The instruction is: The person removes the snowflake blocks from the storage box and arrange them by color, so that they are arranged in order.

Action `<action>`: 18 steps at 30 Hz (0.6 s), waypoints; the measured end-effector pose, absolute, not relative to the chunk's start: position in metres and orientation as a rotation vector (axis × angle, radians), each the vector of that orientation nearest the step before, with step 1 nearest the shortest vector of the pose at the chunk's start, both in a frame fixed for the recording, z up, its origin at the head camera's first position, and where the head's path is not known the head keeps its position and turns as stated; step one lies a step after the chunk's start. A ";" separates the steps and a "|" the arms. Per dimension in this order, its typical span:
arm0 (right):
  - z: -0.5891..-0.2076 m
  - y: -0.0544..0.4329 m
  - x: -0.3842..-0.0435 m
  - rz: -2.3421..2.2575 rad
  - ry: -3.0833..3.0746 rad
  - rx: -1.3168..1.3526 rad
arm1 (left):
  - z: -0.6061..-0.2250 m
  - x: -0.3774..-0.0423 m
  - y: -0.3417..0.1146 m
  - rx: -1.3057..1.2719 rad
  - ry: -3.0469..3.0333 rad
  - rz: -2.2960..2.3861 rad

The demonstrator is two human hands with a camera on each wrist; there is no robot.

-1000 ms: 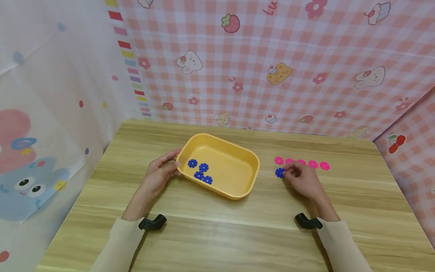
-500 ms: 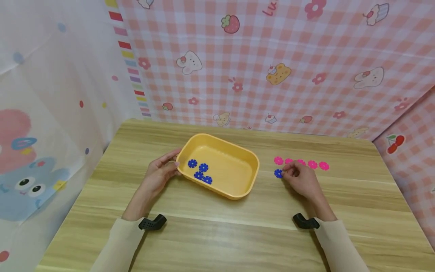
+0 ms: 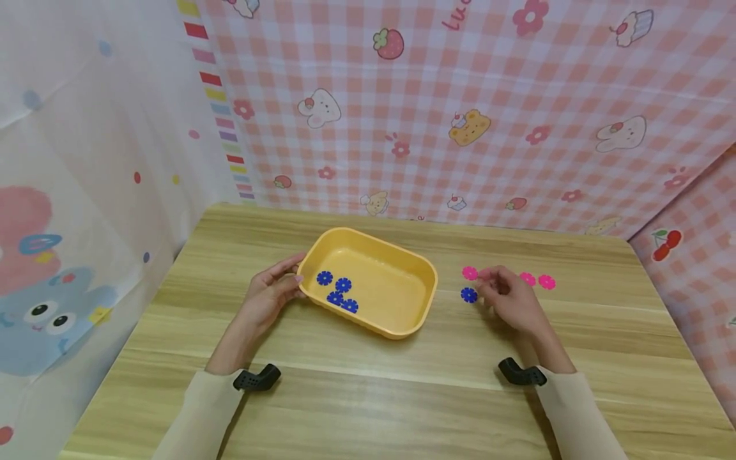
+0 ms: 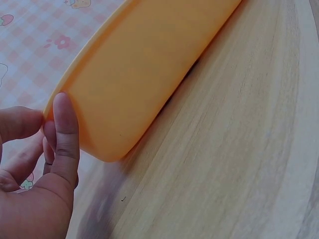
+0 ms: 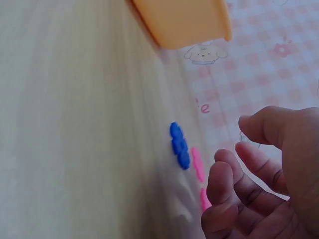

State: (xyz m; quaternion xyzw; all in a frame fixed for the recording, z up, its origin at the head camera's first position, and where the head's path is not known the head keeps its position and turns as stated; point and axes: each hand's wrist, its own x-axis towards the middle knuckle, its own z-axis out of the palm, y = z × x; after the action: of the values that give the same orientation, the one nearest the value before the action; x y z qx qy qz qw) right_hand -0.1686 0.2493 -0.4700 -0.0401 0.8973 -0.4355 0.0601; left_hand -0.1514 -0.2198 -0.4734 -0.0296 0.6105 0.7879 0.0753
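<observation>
My left hand (image 3: 267, 295) pinches the left end of a yellow plastic bin (image 3: 391, 281), thumb on the outer wall, in the head view. Several blue flower-shaped discs (image 3: 343, 285) lie in the bin's left part. My right hand (image 3: 513, 301) hovers right of the bin, thumb and fingertips apart with nothing between them, as the right wrist view shows. Just left of its fingertips one blue flower-shaped disc (image 3: 469, 294) lies flat on the table. Behind that disc runs a row of pink flower-shaped discs (image 3: 470, 273), its middle hidden by the right hand.
The wood-grain table (image 3: 368, 409) reaches back to a pink checked cloth (image 3: 425, 89) with printed cartoons. A white printed cloth (image 3: 115, 191) hangs along the left side. Each wrist carries a black camera mount (image 3: 257, 378).
The right hand has let go of the blue disc, which now lies slightly further left and nearer below the first pink disc. The left hand still holds the bin in place.
</observation>
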 end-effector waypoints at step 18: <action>-0.433 0.210 -0.172 -1.311 2.771 -0.461 | -0.473 -0.152 -0.219 -0.095 1.827 2.363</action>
State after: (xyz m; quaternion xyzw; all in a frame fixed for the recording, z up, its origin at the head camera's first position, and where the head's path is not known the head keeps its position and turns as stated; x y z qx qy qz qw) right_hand -0.1723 0.2100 -0.4331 -0.1488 0.8936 -0.4229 0.0209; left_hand -0.1523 -0.2193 -0.4733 -0.0316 0.6095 0.7884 0.0766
